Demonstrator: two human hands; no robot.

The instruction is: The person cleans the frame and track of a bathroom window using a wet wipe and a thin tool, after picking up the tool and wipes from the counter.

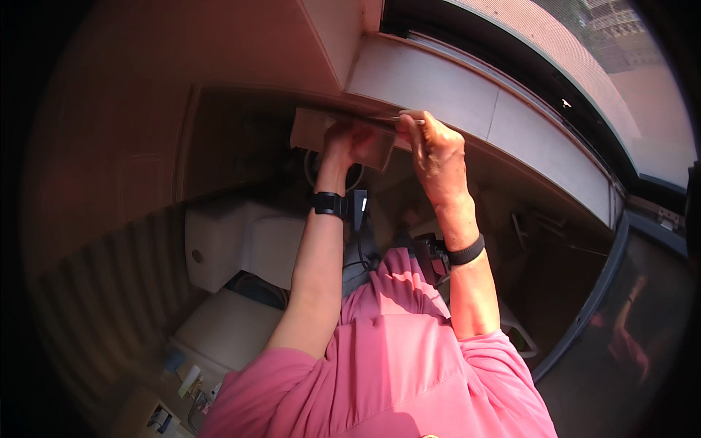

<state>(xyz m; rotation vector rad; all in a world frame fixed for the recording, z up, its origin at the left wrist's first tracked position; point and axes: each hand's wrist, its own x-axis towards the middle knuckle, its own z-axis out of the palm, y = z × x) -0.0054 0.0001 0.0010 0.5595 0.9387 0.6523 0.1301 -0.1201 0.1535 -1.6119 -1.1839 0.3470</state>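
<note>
My right hand [436,142] is closed in a pinch just below the window ledge. Between its fingertips is a thin, light-coloured stick [409,117], whose far end points left into shadow. Farther left, my left hand [340,140] reaches into a dim area by the wall. It is against a flat brownish sheet or box [308,130], and a pinkish, see-through or shiny panel [376,152] lies just right of it. Shadow and that panel obscure the left fingers, so their grip is not clear.
A pale window ledge [431,73] runs along the far right, with an open window sash [621,314] to the right. Below left stand a white toilet [274,248] and its tank [215,244]. Small bottles and tools [193,387] sit at lower left.
</note>
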